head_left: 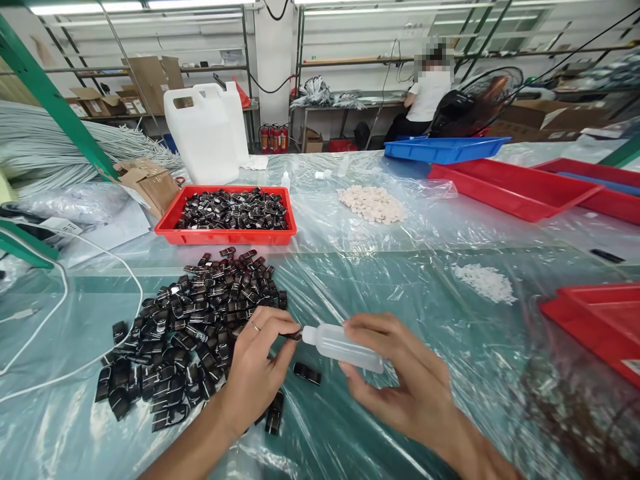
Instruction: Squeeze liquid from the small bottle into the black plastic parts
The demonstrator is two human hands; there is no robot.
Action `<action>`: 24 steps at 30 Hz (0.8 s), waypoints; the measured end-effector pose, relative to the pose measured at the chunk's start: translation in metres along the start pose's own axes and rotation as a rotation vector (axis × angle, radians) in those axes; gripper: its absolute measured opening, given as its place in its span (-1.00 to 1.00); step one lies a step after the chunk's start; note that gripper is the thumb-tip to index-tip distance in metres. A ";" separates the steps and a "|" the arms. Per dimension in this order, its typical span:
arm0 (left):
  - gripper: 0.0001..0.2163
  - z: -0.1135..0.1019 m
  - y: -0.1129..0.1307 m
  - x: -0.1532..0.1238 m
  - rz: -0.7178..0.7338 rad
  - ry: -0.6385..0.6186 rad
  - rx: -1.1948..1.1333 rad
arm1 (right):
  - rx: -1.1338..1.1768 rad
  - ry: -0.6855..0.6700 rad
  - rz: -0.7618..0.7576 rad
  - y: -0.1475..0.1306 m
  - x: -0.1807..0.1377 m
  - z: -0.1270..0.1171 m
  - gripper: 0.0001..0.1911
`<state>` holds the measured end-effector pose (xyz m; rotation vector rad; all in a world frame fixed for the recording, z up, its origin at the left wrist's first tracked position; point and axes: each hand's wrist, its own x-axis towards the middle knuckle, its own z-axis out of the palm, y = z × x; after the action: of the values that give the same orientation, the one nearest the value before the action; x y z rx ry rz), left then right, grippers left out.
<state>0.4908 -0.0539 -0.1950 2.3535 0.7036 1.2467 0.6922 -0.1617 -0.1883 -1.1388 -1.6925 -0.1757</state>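
Observation:
My left hand (263, 367), with a ring on one finger, pinches a small black plastic part (295, 335) between thumb and fingertips. In my right hand (405, 373) lies a translucent white squeeze bottle (340, 345), tilted nearly flat, its tip pointing left at the black part. Whether tip and part touch, I cannot tell. Beneath the bottle a single black part (307, 373) rests on the plastic-covered table. A large heap of the same black parts (185, 333) spreads left of my left hand. Two more lie near my left wrist, one of them (274, 413) partly hidden.
Behind the heap stands a red tray (225, 237) full of black parts, with a white jug (205, 133) behind it. Beige pieces (373, 204) and small white pieces (484, 283) lie in piles. Red trays (515, 190) line the right. A white cable (135, 280) crosses the left. A person (425, 97) sits far back.

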 end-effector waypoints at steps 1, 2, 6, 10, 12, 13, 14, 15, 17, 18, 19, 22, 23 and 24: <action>-0.90 0.000 0.000 0.000 0.005 0.000 -0.004 | -0.002 -0.020 0.002 0.001 0.002 -0.002 -0.52; -0.89 0.001 0.001 0.000 0.010 -0.002 -0.011 | -0.003 -0.042 0.004 0.001 0.003 -0.004 -0.54; -0.86 0.003 0.000 -0.002 0.006 -0.020 -0.033 | -0.024 -0.097 -0.017 0.003 0.007 -0.009 -0.55; -0.88 0.004 -0.002 -0.003 0.000 -0.022 -0.012 | -0.109 -0.096 -0.078 0.002 0.003 -0.007 -0.50; -0.91 0.004 -0.002 -0.003 -0.002 -0.016 0.002 | -0.165 -0.089 -0.122 0.000 -0.001 -0.005 -0.49; -0.92 0.004 -0.002 -0.003 -0.002 -0.011 0.006 | -0.192 -0.089 -0.145 -0.001 -0.002 -0.005 -0.49; -0.92 0.004 -0.002 -0.002 -0.003 -0.006 0.007 | -0.217 -0.093 -0.162 -0.002 -0.003 -0.006 -0.49; -0.91 0.004 -0.002 -0.002 -0.003 -0.001 0.007 | -0.231 -0.101 -0.171 -0.003 -0.004 -0.006 -0.49; -0.90 0.003 -0.001 -0.002 -0.001 -0.002 0.003 | -0.219 -0.113 -0.151 -0.004 -0.004 -0.008 -0.50; -0.89 0.003 0.000 -0.002 0.002 -0.006 0.000 | -0.197 -0.111 -0.124 -0.004 -0.003 -0.009 -0.51; -0.88 0.003 0.000 -0.002 0.005 -0.009 -0.001 | -0.167 -0.107 -0.093 -0.004 -0.002 -0.009 -0.53; -0.87 0.004 -0.001 -0.002 0.024 -0.025 0.011 | -0.070 -0.101 0.019 -0.002 0.001 -0.010 -0.58; -0.87 0.004 -0.001 -0.002 0.029 -0.027 0.016 | -0.041 -0.106 0.055 -0.001 0.002 -0.009 -0.61; -0.88 0.004 -0.001 -0.002 0.031 -0.031 0.019 | -0.017 -0.113 0.085 0.000 0.002 -0.008 -0.62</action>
<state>0.4932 -0.0542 -0.1992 2.4021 0.6738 1.2192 0.6977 -0.1652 -0.1825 -1.2509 -1.7404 -0.0743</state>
